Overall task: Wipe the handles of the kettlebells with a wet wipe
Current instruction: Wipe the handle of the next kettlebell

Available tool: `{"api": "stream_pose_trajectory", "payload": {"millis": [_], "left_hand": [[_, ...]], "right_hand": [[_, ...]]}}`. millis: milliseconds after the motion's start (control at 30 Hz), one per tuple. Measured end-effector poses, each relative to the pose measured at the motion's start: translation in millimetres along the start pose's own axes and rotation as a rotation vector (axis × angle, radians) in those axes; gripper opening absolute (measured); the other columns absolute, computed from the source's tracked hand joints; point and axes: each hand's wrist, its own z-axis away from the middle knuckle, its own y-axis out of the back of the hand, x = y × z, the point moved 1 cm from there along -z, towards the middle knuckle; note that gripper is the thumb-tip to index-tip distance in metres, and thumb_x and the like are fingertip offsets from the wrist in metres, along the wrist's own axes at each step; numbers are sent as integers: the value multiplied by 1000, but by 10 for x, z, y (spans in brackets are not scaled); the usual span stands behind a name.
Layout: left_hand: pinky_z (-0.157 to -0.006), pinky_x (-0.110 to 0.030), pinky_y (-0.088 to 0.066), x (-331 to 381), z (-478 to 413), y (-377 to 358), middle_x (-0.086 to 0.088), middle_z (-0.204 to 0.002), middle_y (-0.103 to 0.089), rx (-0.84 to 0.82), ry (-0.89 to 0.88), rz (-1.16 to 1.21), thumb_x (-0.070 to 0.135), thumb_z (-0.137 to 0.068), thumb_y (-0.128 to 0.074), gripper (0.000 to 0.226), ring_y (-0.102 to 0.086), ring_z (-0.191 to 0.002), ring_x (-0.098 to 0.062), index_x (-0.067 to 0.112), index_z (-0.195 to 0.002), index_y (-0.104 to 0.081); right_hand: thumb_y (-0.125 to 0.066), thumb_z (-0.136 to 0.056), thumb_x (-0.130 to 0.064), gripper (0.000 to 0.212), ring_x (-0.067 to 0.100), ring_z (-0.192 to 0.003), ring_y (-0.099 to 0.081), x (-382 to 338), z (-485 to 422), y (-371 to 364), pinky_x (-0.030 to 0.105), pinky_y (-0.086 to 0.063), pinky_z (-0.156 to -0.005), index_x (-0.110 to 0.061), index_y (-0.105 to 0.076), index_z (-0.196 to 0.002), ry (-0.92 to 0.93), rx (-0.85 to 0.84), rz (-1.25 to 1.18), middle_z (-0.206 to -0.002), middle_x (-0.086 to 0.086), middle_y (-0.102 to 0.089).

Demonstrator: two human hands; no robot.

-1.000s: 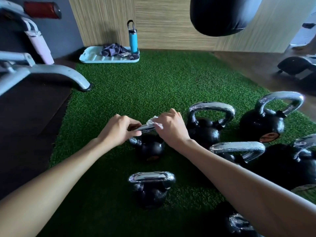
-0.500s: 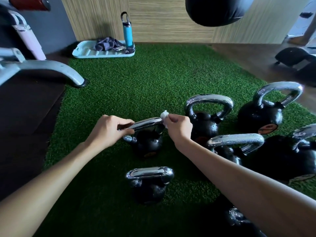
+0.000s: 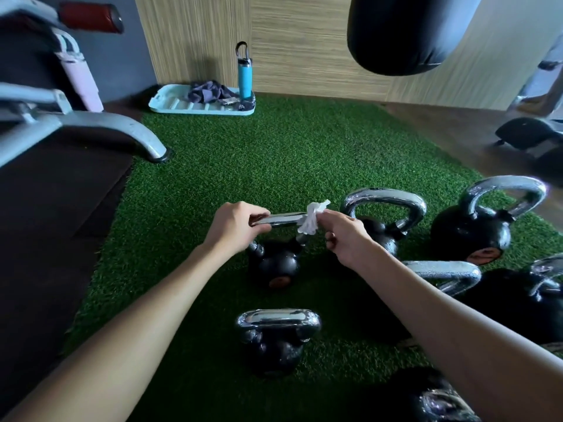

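A small black kettlebell [image 3: 274, 263] with a chrome handle [image 3: 281, 220] stands on the green turf. My left hand [image 3: 234, 225] grips the left end of that handle. A crumpled white wet wipe [image 3: 310, 219] is wrapped over the handle's right corner, and my right hand [image 3: 345, 236] pinches it from the right. Another small kettlebell [image 3: 278, 339] stands nearer to me, untouched. Several larger kettlebells [image 3: 384, 220] crowd the right side.
The turf mat [image 3: 274, 156] runs back to a wooden wall. A pale blue tray [image 3: 182, 105] with a dark cloth and a blue bottle [image 3: 244, 76] sits at the far edge. A bench leg [image 3: 128, 132] stands left; a black punching bag [image 3: 405, 32] hangs above right.
My right hand slid the wipe from the middle of the handle out to its right corner. The left hand kept its grip on the left end.
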Motion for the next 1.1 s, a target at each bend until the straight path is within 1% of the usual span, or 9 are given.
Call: {"api": "stream_pose_trajectory", "payload": {"millis": [67, 233, 433, 533, 667, 767, 900, 1000, 1100], "left_hand": [[-58, -6, -43, 55, -32, 44, 16, -100, -77, -21, 23, 120, 45, -84, -79, 32, -66, -67, 11, 32, -113, -78], [-95, -7, -47, 189, 40, 66, 15, -125, -68, -123, -94, 468, 43, -77, -84, 53, -63, -110, 11, 29, -126, -71], [-80, -16, -55, 62, 110, 50, 8, -110, -76, 114, -188, 401, 28, -80, -85, 45, -71, -94, 5, 16, -122, -73], [-69, -11, -50, 88, 119, 83, 21, -93, -72, 153, -192, 403, 26, -82, -84, 36, -71, -84, 1, 15, -115, -76], [-63, -15, -54, 90, 45, 109, 21, -86, -73, 145, -98, 362, 29, -85, -82, 22, -71, -78, 5, 20, -104, -81], [-63, -12, -53, 76, -3, 107, 17, -82, -76, 208, -29, 289, 25, -86, -80, 12, -68, -71, 12, 21, -97, -82], [-58, -14, -52, 124, -50, 51, 8, -84, -78, 328, -75, 114, 19, -89, -74, 11, -68, -66, 0, 17, -97, -81], [-54, -10, -49, 156, -88, -11, 6, -85, -78, 312, -102, 82, 14, -90, -72, 14, -67, -65, -1, 17, -102, -80], [-40, -8, -37, 176, -119, -13, 0, -79, -76, 191, -149, 1, 14, -95, -67, 17, -51, -48, 7, 12, -107, -79]], "right_hand": [[-82, -81, -17, 16, 6, -51, -42, -28, 27, -56, 22, -33, -45, -19, -73, -94, 22, -91, 15, -82, 1, -72], [-83, -80, -19, 15, 10, -46, -47, -70, 106, -250, 22, -31, -42, -15, -74, -92, 103, -234, 109, -71, 4, -67], [-83, -80, -27, 22, 7, -53, -38, -192, 165, -332, 25, -28, -51, -15, -79, -98, 97, -388, 238, -85, 5, -70], [-83, -80, -30, 29, 9, -58, -43, -247, 210, -347, 25, -33, -54, -15, -79, -104, 121, -436, 306, -100, 5, -73], [-80, -84, -25, 26, 20, -84, -66, -375, 244, -227, 15, -49, -59, -17, -78, -108, 287, -354, 438, -107, -1, -76], [-82, -82, -21, 24, 3, -64, -66, -406, 144, -160, 9, -42, -47, -23, -78, -106, 504, -204, 629, -101, -3, -77], [-82, -81, -26, 33, 1, -69, -64, -376, 37, -196, 17, -50, -61, -31, -75, -113, 689, -68, 1010, -103, -7, -77], [-80, -84, -29, 29, -2, -62, -58, -335, -1, -241, 14, -40, -50, -31, -76, -112, 744, -22, 1149, -102, -7, -77], [-80, -82, -35, 22, 14, -81, -63, -276, -60, -261, 27, -55, -70, -35, -78, -104, 797, 41, 1200, -99, -6, -77]]}}
